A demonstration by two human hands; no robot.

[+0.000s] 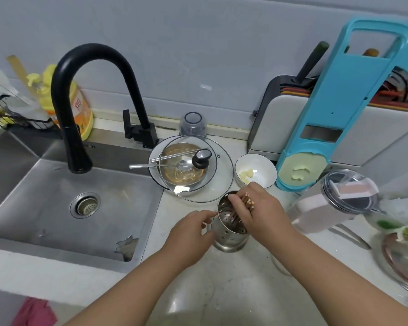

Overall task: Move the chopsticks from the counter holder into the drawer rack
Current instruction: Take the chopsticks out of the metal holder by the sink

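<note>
A perforated steel chopstick holder [230, 234] stands on the pale counter, just right of the sink. A bundle of brown chopsticks [248, 202] leans out of its mouth, tips up. My right hand [260, 208] is closed around the bundle above the rim. My left hand [189, 234] grips the holder's left side and rim. The chopsticks' lower ends sit inside the holder, partly hidden by my fingers. No drawer rack is in view.
Behind the holder lie a glass lid [196, 169] over a plate with metal utensils, and a white bowl [256, 170]. A blue slicer [335, 118] leans on a knife block. The sink [64, 203] and black tap [80, 102] are left; a lidded jug [335, 203] is right.
</note>
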